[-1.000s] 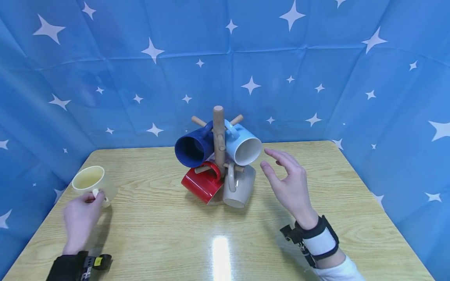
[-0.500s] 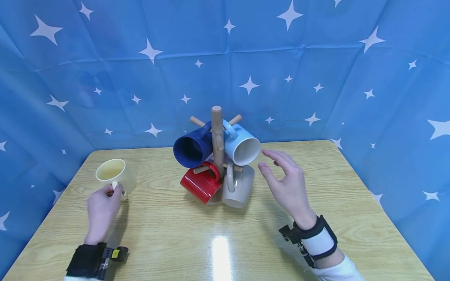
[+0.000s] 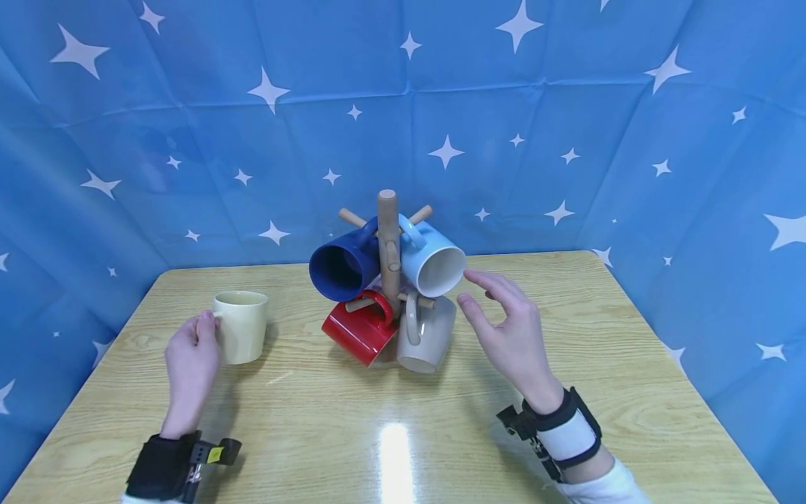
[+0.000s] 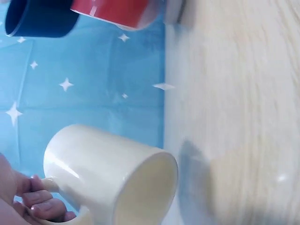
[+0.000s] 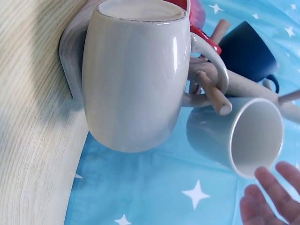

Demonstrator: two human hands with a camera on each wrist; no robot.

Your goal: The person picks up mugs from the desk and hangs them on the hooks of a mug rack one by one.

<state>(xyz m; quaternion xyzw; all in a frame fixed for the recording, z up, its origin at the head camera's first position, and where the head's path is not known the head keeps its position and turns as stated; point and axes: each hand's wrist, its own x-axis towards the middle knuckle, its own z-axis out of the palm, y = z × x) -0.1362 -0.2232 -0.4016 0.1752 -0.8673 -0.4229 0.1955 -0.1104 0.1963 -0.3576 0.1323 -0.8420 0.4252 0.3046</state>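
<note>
A cream mug (image 3: 242,327) is held by its handle in my left hand (image 3: 192,360), at the left of the head view. The left wrist view shows the fingers (image 4: 47,206) curled through the handle and the mug's shadow apart from it on the table. My right hand (image 3: 513,336) is at the right of a wooden mug tree (image 3: 389,266), thumb and fingers spread, holding nothing. Its fingertips come close to the rim of a light blue mug (image 5: 213,133) hanging there. Below that mug hangs a light grey mug (image 5: 136,79).
A navy mug (image 3: 343,266) and a red mug (image 3: 362,332) hang on the mug tree's left side. Bare peg ends stick out near its top. The wooden table (image 3: 302,434) ends at a blue star-patterned curtain (image 3: 302,140).
My left hand has moved right with the cream mug, turning it so the handle now points left toward the hand. The right hand has stayed almost still beside the mug tree.
</note>
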